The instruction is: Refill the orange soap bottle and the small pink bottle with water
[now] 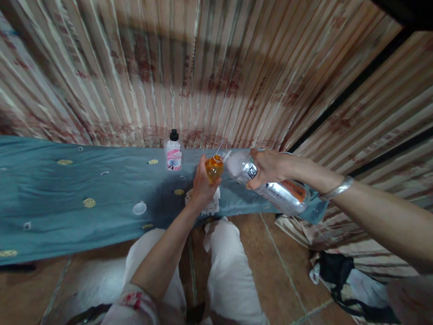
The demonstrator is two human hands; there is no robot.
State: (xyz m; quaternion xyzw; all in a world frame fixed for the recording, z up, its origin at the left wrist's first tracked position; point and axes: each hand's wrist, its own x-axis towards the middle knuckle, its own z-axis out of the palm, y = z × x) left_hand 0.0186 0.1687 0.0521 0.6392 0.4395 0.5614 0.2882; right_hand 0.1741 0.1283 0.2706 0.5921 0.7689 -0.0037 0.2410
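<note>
My left hand [201,189] is wrapped round a small amber bottle [215,167], holding it tilted above the cloth-covered surface. In my right hand [267,167] is a large clear plastic bottle [285,195] with a silver and orange label. That bottle lies nearly on its side, its neck pointing left, close to the mouth of the amber bottle. Whether the two mouths touch, I cannot tell. Crumpled white tissue [213,202] lies beneath my left hand. Behind and to the left stands a clear bottle [174,158] with a pink label and black cap.
A blue-green patterned cloth [67,180] covers the long low surface. A small whitish round thing [139,208] is on it, perhaps a lid. Patterned curtains [209,71] hang behind. Dark and white clothing [357,286] lies at the right above the tiled floor [279,269].
</note>
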